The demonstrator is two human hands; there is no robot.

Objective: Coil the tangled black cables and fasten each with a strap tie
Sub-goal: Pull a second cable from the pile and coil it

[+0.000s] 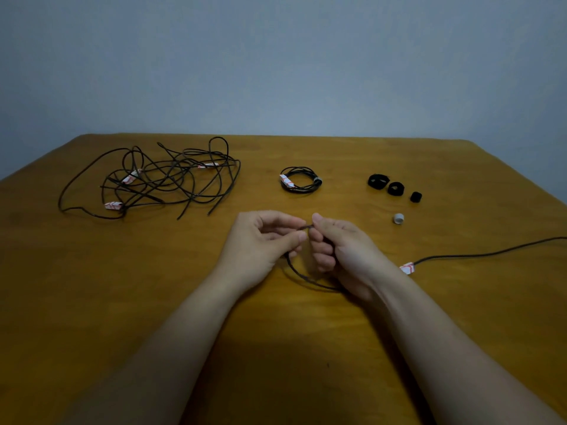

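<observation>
Hands meet mid-table, close in front of the person, likely so the first loop can be formed with control. Left hand (260, 240) pinches the cable between thumb and forefinger. Right hand (340, 250) has its fingers curled round the same cable, thumb up, and the two hands touch at the pinch.

Table (306, 348): wooden, everything lies on it.

Tangled pile (159, 179): far left, well apart from the hands, probably the to-do heap.

Cable (478, 255) being worked: a small loop hangs below the hands and the rest trails right past the right wrist, out of view. I'd judge that slack is left free to feed in.

Finished coil (299, 180): just beyond the hands, strapped, looks set aside as done.

Strap ties (379, 181): three black ones, far right. Grey tie (398, 218) is nearest the right hand, handy for fastening.

White-red tag (407, 267): on the cable, just beside the right wrist.
</observation>
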